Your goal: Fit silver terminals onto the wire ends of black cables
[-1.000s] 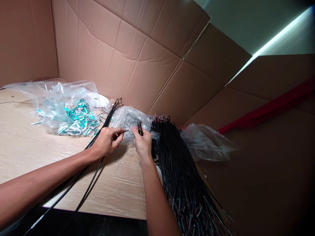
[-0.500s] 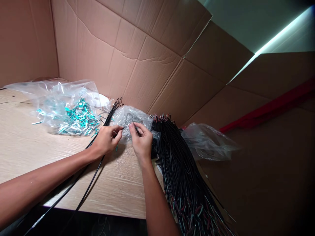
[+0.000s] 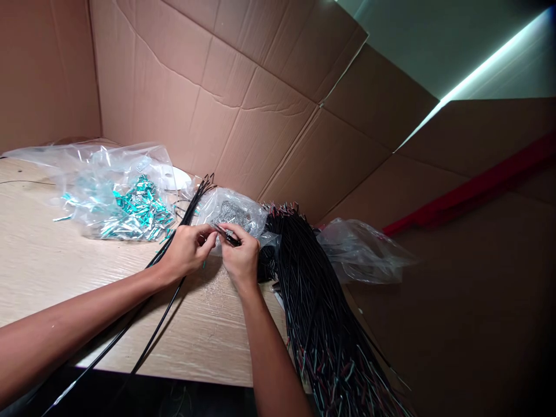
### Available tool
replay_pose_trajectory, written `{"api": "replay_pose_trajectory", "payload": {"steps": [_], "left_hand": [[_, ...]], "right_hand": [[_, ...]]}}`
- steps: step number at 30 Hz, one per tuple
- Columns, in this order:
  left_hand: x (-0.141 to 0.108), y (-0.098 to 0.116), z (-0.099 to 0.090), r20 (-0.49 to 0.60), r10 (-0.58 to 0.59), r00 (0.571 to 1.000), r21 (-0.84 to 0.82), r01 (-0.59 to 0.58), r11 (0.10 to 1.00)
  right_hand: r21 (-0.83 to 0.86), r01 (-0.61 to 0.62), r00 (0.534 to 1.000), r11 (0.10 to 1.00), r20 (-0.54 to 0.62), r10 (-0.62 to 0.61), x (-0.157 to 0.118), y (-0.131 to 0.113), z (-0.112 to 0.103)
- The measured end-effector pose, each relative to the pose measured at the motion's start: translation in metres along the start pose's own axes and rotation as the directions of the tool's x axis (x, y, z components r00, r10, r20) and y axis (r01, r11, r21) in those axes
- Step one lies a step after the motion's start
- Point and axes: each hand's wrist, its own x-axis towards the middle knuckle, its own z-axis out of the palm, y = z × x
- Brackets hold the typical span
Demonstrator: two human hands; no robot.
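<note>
My left hand [image 3: 191, 249] is closed, thumb and fingertips pinching the end of a black cable [image 3: 161, 321] that runs down toward the table's front edge. Against those fingertips comes my right hand [image 3: 240, 255], wrapped round a slim black tool [image 3: 229, 236]; whether it is tweezers or small cutters I cannot make out. The tool's tip meets the cable end, which the fingers largely hide. Just behind both hands lies a clear plastic bag [image 3: 258, 215] with a heap of fine silver clippings [image 3: 232, 213]. More black cables [image 3: 191, 213] lie beside my left hand.
A clear bag [image 3: 99, 174] of green and silver strips [image 3: 145, 202] rests at the left of the wooden table [image 3: 208, 353]. On the right, a thick bundle of black cables [image 3: 313, 278] with stripped ends drapes over the edge. Cardboard walls [image 3: 174, 87] stand behind.
My right hand has moved left, bringing the black tool to my left fingertips. The silver strand seen between the hands no longer shows. My left hand has barely moved.
</note>
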Motion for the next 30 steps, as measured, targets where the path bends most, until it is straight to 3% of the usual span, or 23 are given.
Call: {"api": "replay_pose_trajectory", "payload": {"steps": [5,11,15,18,23,27,30], "left_hand": [[0.002,-0.001,-0.002,0.002,-0.086,0.996,-0.136,0.085,0.987],[0.001,0.007,0.0,0.052,-0.046,0.998,-0.104,0.052,0.993],[0.003,0.003,0.0,0.089,-0.096,0.991,-0.209,0.113,0.971],[0.009,-0.003,-0.002,0.18,-0.209,0.961,-0.39,0.264,0.882],[0.017,-0.004,-0.008,0.304,-0.421,0.855,-0.547,0.518,0.658],[0.019,-0.004,-0.01,0.386,-0.452,0.804,-0.62,0.589,0.519],[0.018,-0.004,-0.01,0.397,-0.462,0.793,-0.617,0.604,0.504]], "right_hand": [[-0.071,-0.031,0.999,0.997,-0.029,0.029,0.004,0.003,-0.009],[-0.049,-0.017,0.999,0.999,-0.042,0.015,0.003,0.009,-0.004],[-0.055,0.003,0.999,0.998,0.032,-0.001,0.002,0.003,-0.008],[-0.071,-0.016,0.999,0.997,0.044,0.019,0.005,-0.003,-0.022],[-0.131,0.04,0.994,0.991,0.11,-0.026,0.012,-0.002,-0.044],[-0.179,0.06,0.983,0.982,0.179,-0.028,0.013,0.004,-0.043],[-0.186,0.055,0.98,0.981,0.201,-0.017,0.012,0.006,-0.038]]}}
